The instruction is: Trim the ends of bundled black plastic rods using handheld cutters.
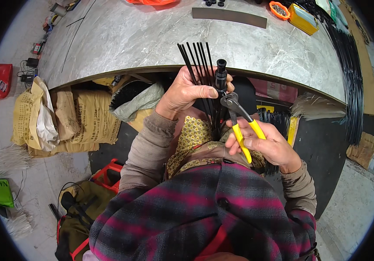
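Observation:
Raised over my lap near the table's front edge, my left hand (pixel 185 90) is closed round a bundle of thin black rods (pixel 201 63) and a black stepped tube fitting (pixel 221 75). The rods fan out upward past the fingers, and their lower ends run down toward my lap. My right hand (pixel 275 145) grips the yellow-handled pliers (pixel 240 138) from below, with the handles spread apart. The metal jaws reach the lower end of the fitting, beside my left thumb. Whether the jaws bite on anything there is too small to tell.
A grey marble-patterned table (pixel 121 39) spans the far side. On it lie a flat metal strip (pixel 229 17), an orange bowl (pixel 279 10) of small parts and a yellow box (pixel 303 19). Long black rods (pixel 353 87) hang over its right end. Brown paper sacks (pixel 93 115) stand lower left.

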`<action>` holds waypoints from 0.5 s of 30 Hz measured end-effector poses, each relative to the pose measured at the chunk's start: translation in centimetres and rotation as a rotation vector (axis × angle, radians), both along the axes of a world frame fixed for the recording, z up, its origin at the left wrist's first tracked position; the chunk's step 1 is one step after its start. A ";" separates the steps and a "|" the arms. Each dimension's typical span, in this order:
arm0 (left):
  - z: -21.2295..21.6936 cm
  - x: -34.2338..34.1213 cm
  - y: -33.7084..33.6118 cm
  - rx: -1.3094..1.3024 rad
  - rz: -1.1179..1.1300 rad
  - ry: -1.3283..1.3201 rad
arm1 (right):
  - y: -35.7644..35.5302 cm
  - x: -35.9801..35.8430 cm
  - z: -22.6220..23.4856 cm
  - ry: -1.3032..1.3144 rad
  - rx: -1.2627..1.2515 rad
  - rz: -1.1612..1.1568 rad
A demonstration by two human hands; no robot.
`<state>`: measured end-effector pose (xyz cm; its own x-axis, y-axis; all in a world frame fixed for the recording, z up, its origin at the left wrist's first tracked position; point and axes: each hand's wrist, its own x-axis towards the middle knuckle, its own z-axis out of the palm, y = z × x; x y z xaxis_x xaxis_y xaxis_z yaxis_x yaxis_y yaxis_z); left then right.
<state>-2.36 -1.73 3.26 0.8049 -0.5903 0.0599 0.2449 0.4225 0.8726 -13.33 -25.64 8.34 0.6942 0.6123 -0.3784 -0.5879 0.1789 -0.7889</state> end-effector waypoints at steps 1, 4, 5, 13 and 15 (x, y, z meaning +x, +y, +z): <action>0.0 0.0 0.0 0.000 0.000 0.000 | -0.1 0.1 0.1 0.000 0.000 0.000; 0.0 0.0 -0.1 -0.006 -0.001 0.006 | -0.4 0.5 0.4 -0.011 0.009 0.027; 0.0 0.0 -0.1 -0.005 -0.004 -0.004 | -0.5 0.5 0.5 0.004 0.010 0.032; 0.3 0.1 -0.2 0.017 0.002 -0.002 | -1.4 1.5 0.7 0.082 0.108 0.066; 1.0 0.2 -0.5 0.044 -0.004 -0.012 | -1.9 1.9 1.0 0.053 0.024 0.069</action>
